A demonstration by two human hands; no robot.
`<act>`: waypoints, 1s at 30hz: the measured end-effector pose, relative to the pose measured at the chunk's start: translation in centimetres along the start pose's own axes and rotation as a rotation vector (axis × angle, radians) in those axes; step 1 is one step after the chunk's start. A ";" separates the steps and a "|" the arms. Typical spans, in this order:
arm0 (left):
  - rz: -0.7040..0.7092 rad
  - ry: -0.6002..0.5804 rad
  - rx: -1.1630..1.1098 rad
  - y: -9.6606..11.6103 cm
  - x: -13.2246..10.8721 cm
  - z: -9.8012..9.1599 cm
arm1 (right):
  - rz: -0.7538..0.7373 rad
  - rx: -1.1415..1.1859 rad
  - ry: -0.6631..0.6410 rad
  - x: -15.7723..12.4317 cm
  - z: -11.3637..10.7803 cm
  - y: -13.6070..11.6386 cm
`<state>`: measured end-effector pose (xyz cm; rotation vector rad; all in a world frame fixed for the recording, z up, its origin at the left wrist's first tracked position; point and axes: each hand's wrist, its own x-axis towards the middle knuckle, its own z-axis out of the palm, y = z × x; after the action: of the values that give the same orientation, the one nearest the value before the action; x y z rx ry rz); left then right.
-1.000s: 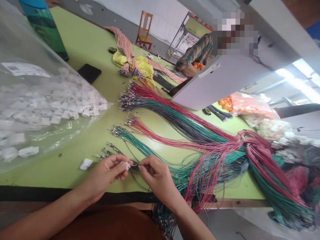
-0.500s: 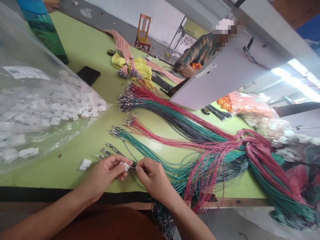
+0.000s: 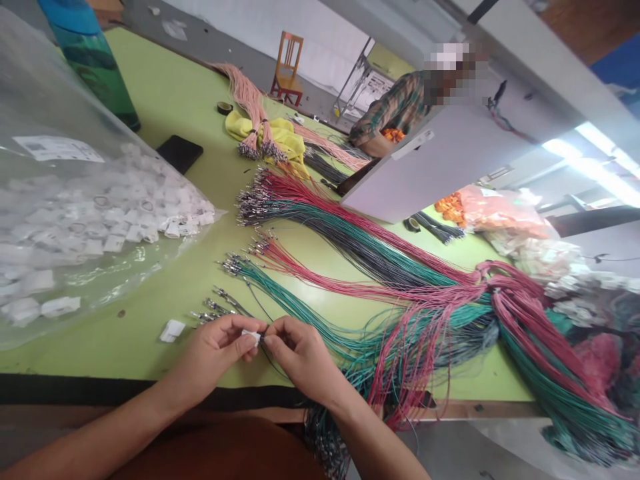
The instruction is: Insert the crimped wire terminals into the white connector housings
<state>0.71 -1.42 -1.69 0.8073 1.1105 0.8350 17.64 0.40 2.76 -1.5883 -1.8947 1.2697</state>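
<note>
Between thumb and fingers, my left hand (image 3: 220, 343) pinches a small white plastic connector housing (image 3: 251, 335). Right beside it, my right hand (image 3: 300, 350) is closed in a pinch on a dark wire (image 3: 264, 328), whose end meets the housing; how deep it sits is hidden by the fingers. A second white housing (image 3: 173, 331) lies on the table left of my left hand. Black wires (image 3: 220, 303) with metal terminals fan out just beyond my hands, and green wires (image 3: 280, 287) and red wires (image 3: 295, 267) lie farther up.
A clear bag (image 3: 100, 220) full of white housings covers the left side. Behind it are a phone (image 3: 180, 154) and a green bottle (image 3: 103, 73). A thick wire bundle (image 3: 360, 230) crosses the table. Across a grey panel (image 3: 425, 167), a person (image 3: 390, 107) sits working.
My right hand has moved slightly left, closer to my left hand, bringing the wire up against the white connector housing. My left hand stays nearly in place.
</note>
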 end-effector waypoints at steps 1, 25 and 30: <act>0.000 0.001 0.003 0.1 0.0 0.1 | -0.005 -0.005 0.015 -0.1 0.1 0.0; -0.100 -0.031 -0.067 1.2 -0.2 0.5 | -0.124 -0.750 0.657 4.2 -8.0 5.7; -0.108 -0.043 -0.093 1.2 -0.1 0.5 | -0.045 -0.487 0.821 2.5 -10.9 4.5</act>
<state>0.95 -0.97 -0.47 0.6787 1.0596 0.7695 27.68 6.84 4.26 -1.8669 -1.7007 0.0421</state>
